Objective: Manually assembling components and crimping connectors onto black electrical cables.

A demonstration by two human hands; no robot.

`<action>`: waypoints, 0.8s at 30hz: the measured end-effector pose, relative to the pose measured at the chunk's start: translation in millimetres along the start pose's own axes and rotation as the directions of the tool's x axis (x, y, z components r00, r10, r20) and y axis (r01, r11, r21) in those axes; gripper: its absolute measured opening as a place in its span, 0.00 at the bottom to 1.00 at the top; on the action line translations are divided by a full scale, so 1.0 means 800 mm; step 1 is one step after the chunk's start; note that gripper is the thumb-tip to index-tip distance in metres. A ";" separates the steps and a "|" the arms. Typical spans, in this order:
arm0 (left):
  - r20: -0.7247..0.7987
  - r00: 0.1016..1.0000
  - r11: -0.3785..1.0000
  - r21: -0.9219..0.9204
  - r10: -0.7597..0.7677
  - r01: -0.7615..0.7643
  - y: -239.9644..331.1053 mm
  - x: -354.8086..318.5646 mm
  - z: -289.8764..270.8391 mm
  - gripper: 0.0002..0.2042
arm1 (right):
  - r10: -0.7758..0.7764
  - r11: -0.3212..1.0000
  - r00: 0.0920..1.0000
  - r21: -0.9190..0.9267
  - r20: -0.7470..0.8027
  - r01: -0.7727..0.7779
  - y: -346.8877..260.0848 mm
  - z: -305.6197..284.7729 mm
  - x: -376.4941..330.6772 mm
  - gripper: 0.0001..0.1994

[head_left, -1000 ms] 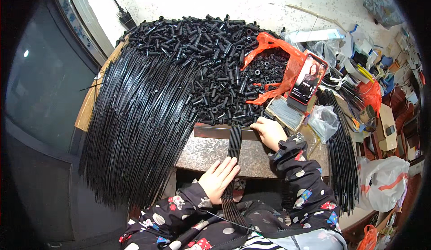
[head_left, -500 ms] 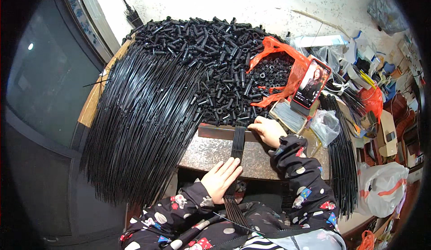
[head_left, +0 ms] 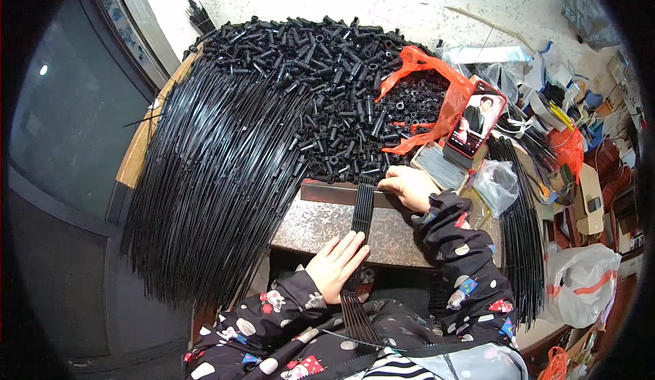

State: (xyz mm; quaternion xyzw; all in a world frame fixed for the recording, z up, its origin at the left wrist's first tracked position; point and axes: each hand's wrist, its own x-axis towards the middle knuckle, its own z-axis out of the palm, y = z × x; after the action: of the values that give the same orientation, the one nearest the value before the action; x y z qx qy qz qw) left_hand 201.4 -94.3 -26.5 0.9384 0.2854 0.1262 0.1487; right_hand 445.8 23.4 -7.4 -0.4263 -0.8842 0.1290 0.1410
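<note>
A flat row of thin black rods (head_left: 363,209) runs from the near edge of the heap down over the table edge to my lap. My left hand (head_left: 338,265) lies across this row with its fingers stretched out and together, pressing it flat. Beside the row's far end is my right hand (head_left: 409,187), its fingers bent and closed, the tips next to the rods. Whatever those fingertips hold is too small to make out. Just beyond them spreads a large heap of black plastic tubular pieces (head_left: 321,104).
A thick spread of long black rods (head_left: 211,189) hangs over the table (head_left: 396,240) at left. An orange plastic bag (head_left: 454,110) holds small black rings. A phone (head_left: 476,119) leans beside a box of thin grey sticks (head_left: 440,167). More rods (head_left: 522,243) hang at right.
The view has tilted a little, and the picture on the phone is different. Both hands keep nearly the same place on and beside the row of rods.
</note>
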 end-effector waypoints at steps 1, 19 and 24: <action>0.008 1.000 1.000 -0.001 0.004 -0.004 0.001 0.001 -0.002 0.42 | 0.009 1.000 1.000 -0.003 0.005 -0.009 -0.001 -0.001 0.000 0.09; 0.042 0.999 1.000 -0.003 0.003 -0.003 0.000 0.001 -0.003 0.41 | 0.043 0.998 0.997 -0.041 -0.060 -0.045 -0.016 0.001 0.000 0.10; 0.047 0.999 1.000 0.025 -0.001 0.000 0.002 0.001 -0.003 0.42 | 0.023 0.999 1.000 -0.031 -0.016 -0.024 -0.012 0.002 0.004 0.09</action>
State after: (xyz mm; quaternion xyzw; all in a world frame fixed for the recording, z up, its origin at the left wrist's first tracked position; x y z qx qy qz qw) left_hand 202.3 -94.7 -23.8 0.9428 0.2834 0.1004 0.1437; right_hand 436.7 19.8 -4.8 -0.4397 -0.8799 0.1134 0.1397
